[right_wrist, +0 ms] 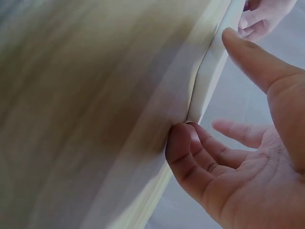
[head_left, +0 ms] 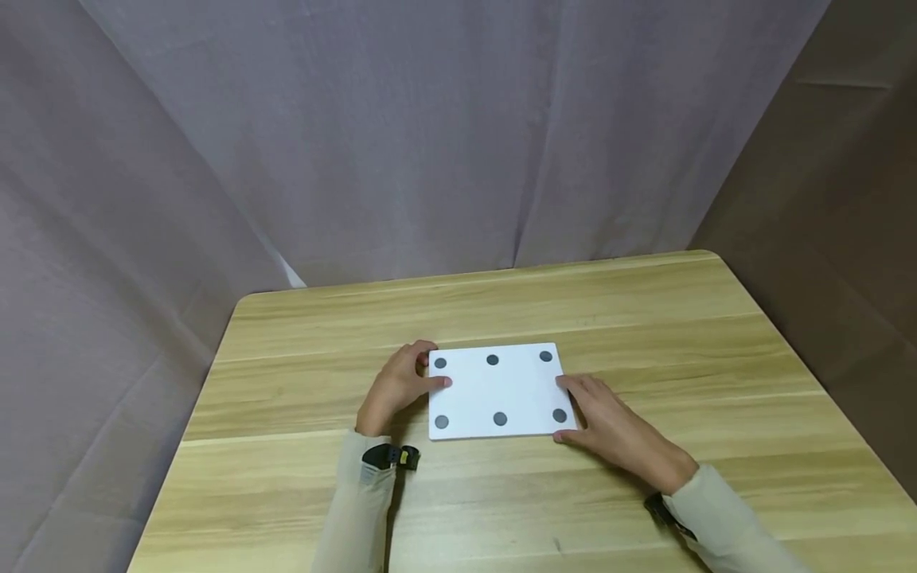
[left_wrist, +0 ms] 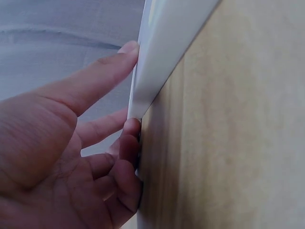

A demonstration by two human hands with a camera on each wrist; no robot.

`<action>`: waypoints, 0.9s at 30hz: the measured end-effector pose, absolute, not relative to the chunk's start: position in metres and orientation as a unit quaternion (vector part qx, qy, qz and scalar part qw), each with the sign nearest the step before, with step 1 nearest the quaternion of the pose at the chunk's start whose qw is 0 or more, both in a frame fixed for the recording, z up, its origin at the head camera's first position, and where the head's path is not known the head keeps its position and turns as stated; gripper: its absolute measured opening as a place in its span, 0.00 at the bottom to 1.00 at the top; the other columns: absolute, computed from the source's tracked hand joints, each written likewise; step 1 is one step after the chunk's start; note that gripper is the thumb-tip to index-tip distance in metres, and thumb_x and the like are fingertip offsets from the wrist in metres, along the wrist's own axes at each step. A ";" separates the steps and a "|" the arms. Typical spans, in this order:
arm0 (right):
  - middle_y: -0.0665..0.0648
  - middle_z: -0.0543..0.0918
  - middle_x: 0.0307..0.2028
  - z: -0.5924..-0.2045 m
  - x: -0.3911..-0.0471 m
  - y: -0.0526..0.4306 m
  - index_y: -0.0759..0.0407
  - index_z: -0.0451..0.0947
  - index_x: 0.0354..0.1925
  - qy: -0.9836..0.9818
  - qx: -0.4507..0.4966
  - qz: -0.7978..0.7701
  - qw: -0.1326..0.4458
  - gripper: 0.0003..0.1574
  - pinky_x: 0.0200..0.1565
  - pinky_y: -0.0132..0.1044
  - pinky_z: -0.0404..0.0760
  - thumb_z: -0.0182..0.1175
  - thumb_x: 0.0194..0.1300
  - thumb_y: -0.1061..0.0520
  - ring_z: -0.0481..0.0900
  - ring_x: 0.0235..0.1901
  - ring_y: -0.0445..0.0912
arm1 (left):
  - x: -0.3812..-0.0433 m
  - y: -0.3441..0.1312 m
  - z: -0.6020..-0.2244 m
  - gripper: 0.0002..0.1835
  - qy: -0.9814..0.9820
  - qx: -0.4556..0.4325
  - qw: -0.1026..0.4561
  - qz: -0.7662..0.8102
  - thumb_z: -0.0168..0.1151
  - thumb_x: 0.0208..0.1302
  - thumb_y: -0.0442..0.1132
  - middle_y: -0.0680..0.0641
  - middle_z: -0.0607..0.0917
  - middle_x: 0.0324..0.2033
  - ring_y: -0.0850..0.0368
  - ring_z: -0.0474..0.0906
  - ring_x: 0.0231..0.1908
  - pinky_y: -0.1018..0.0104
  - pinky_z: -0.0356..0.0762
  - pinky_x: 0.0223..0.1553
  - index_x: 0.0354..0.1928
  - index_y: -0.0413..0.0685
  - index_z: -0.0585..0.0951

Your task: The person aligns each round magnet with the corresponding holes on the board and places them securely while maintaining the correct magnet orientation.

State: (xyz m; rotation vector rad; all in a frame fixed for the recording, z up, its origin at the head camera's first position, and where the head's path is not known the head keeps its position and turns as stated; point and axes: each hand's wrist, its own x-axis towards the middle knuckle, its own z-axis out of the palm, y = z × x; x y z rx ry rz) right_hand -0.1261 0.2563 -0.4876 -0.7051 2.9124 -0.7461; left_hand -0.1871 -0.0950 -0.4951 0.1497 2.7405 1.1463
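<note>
A flat white rectangular board (head_left: 494, 390) with several dark grey round spots on its top lies on the wooden table. At its left edge, my left hand (head_left: 401, 383) holds it with the thumb on the top face and the other fingers curled against the side. The left wrist view shows these curled fingers (left_wrist: 127, 179) low at the board's corner, close to the wood. My right hand (head_left: 609, 422) grips the near right corner, thumb along the front edge and fingers at the right edge. In the right wrist view its fingertips (right_wrist: 178, 138) meet the board's end by the table surface.
The light wood-grain table (head_left: 322, 358) has rounded far corners. Grey cloth (head_left: 401, 143) hangs behind it and along the left, and a brownish panel (head_left: 845, 199) stands on the right. Each wrist wears a dark strap, such as the left strap (head_left: 390, 456).
</note>
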 end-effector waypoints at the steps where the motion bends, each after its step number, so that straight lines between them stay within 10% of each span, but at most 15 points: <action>1: 0.73 0.75 0.65 -0.487 -0.126 0.256 0.73 0.68 0.71 0.942 -0.228 -0.243 0.029 0.53 0.66 0.64 0.72 0.81 0.59 0.50 0.73 0.66 0.68 | -0.187 -0.096 -0.495 0.34 0.916 0.050 0.083 0.388 0.80 0.62 0.45 0.47 0.80 0.44 0.51 0.73 0.42 0.59 0.72 0.45 0.68 0.46 0.78; 27: 0.71 0.76 0.63 -0.489 -0.121 0.250 0.74 0.68 0.71 0.941 -0.240 -0.239 0.022 0.52 0.65 0.60 0.75 0.81 0.58 0.54 0.75 0.63 0.64 | -0.185 -0.101 -0.481 0.23 0.921 0.043 0.110 0.371 0.79 0.62 0.38 0.48 0.82 0.39 0.55 0.75 0.37 0.63 0.74 0.40 0.58 0.42 0.82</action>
